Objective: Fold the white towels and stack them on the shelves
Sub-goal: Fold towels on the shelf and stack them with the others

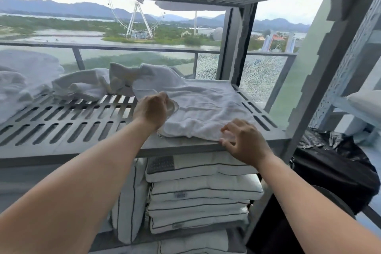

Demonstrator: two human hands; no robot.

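While the soft white terry towel lay spread at the right end of the grey slotted shelf, the left hand pinched its left edge and the right hand clawed its near edge; limp and light, it seemed best held by corners.

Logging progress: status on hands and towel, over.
Left hand gripping towel edge. Right hand fingers pinching front corner. Towel flat on slotted shelf, unfolded. Crumpled towels behind left, not blocking.
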